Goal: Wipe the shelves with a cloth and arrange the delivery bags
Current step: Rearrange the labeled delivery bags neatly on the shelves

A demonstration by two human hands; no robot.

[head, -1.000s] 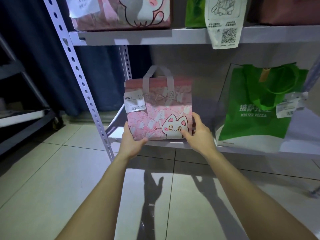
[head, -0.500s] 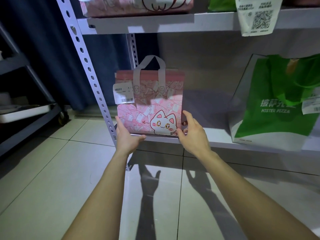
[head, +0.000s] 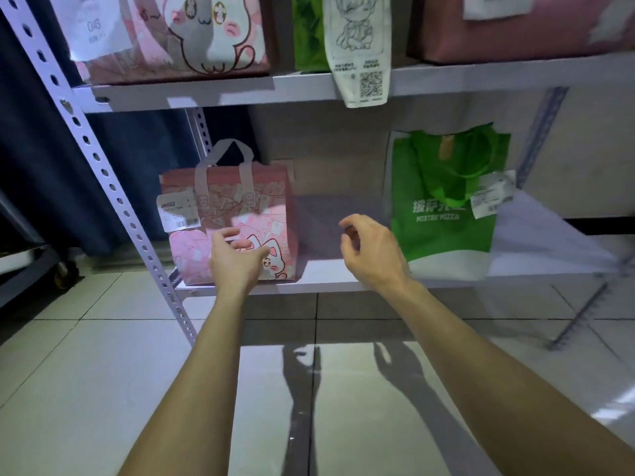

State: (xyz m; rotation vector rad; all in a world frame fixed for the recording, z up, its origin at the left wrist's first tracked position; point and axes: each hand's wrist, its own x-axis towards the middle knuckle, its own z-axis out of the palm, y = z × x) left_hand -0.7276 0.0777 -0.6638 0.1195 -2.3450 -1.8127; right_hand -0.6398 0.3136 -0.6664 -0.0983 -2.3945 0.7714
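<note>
Pink bag (head: 237,204) on shelf (head: 326,271), just behind left hand (head: 237,261).

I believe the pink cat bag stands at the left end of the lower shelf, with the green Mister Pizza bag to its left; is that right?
Not quite: the head view shows the green Mister Pizza bag to the right of the pink cat bag, not to its left. The rest is correct.

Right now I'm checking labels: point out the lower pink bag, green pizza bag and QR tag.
lower pink bag (head: 223,207): head view, front between straps.
green pizza bag (head: 443,235): head view, front below lettering.
QR tag (head: 359,55): head view, its middle.
</note>
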